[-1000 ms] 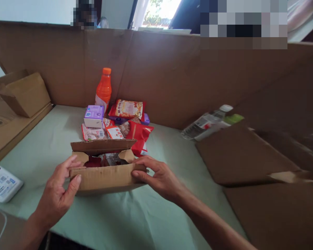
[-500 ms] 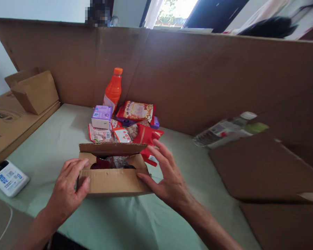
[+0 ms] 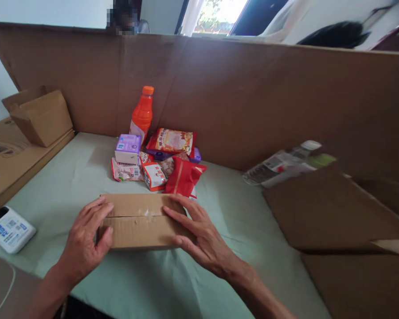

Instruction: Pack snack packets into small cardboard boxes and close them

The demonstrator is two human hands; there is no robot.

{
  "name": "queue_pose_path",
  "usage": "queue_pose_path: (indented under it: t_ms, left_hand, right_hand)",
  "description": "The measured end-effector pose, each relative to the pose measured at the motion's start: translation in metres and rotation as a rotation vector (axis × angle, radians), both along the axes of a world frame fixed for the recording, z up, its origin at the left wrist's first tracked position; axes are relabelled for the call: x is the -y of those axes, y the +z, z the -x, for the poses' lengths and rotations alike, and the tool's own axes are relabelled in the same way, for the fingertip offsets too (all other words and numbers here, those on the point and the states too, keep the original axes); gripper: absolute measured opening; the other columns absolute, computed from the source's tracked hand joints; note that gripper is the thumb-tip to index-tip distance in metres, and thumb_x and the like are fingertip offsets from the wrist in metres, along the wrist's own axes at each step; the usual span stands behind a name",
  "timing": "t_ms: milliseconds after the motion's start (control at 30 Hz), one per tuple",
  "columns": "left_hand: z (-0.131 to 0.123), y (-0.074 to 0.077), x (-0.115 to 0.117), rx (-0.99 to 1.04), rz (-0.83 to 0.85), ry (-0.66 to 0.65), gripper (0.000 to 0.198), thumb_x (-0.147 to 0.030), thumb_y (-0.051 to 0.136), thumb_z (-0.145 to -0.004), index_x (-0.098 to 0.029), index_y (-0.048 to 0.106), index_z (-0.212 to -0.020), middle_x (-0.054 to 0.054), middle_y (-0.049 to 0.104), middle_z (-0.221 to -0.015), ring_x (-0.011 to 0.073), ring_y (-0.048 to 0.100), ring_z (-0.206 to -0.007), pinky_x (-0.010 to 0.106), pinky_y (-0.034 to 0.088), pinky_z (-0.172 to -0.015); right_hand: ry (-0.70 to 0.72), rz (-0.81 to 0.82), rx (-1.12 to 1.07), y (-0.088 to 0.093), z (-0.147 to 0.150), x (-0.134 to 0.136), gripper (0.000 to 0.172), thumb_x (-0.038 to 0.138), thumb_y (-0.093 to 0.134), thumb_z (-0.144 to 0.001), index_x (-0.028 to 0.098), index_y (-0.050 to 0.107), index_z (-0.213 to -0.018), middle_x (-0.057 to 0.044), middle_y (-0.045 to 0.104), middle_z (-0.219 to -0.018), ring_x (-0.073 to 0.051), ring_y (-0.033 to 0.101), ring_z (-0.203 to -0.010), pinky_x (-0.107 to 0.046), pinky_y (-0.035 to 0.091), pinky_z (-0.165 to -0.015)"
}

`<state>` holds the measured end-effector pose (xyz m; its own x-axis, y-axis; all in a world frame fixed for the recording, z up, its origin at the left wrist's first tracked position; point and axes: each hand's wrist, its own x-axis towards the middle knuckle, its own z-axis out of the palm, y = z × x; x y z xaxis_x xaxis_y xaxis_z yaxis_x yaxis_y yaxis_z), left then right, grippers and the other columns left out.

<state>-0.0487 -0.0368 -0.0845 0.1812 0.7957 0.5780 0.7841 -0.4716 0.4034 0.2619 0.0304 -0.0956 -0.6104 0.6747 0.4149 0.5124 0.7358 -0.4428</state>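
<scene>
A small cardboard box (image 3: pixel 136 232) lies on the pale green cloth in front of me, its two top flaps folded down and meeting at a seam. My left hand (image 3: pixel 89 230) grips its left end, fingers on top and thumb at the front. Across the right part of the top, my right hand (image 3: pixel 197 230) rests with fingers spread, its thumb near the front edge. What the box holds is hidden. Just behind it sit a red snack packet (image 3: pixel 186 177), an orange-and-white packet (image 3: pixel 155 175) and a pink packet (image 3: pixel 128 172).
Farther back are a purple box (image 3: pixel 128 148), an orange drink bottle (image 3: pixel 142 113) and another snack bag (image 3: pixel 174 141). A clear bottle (image 3: pixel 279 166) leans at right by large cardboard flaps (image 3: pixel 335 212). At left are a white device (image 3: pixel 11 230) and an open carton (image 3: pixel 48 117).
The far flap has swung down toward me, covering the opening and the packets inside. My right hand has moved from the box's right edge onto its top. My left hand stays put.
</scene>
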Motion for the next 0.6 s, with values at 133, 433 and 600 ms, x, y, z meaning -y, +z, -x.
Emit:
queue_pose_path:
  t_ms: [133,433,600]
  left_hand:
    - [0.002,-0.01,0.01,0.132,0.081,-0.021,0.039,-0.02,0.05,-0.096,-0.026,0.056,-0.134,0.012,0.053,-0.148,0.0303,0.046,-0.143,0.054,0.044,-0.115]
    - [0.022,-0.01,0.002,0.223,0.441,-0.214,0.075,-0.041,0.089,-0.068,-0.021,0.056,-0.132,0.025,0.012,-0.168,0.043,0.023,-0.154,0.06,0.038,-0.115]
    - [0.028,-0.013,-0.01,0.264,0.436,-0.184,0.078,-0.032,0.093,-0.054,-0.02,0.062,-0.125,0.022,0.039,-0.154,0.0393,0.039,-0.147,0.054,0.041,-0.114]
  right_hand:
    - [0.027,0.173,0.016,-0.012,-0.014,0.002,0.082,0.071,0.062,-0.086,0.031,0.044,-0.155,-0.014,0.011,-0.17,-0.039,0.027,-0.152,-0.053,0.045,-0.111]
    - [0.097,0.228,0.021,-0.039,-0.032,-0.028,0.075,0.058,0.073,-0.082,0.03,0.053,-0.149,-0.018,0.049,-0.152,-0.041,0.033,-0.149,-0.056,0.051,-0.104]
    - [0.009,0.123,-0.03,-0.054,-0.026,-0.023,0.068,0.058,0.069,-0.085,0.033,0.055,-0.147,-0.016,0.048,-0.153,-0.042,0.039,-0.146,-0.054,0.059,-0.095]
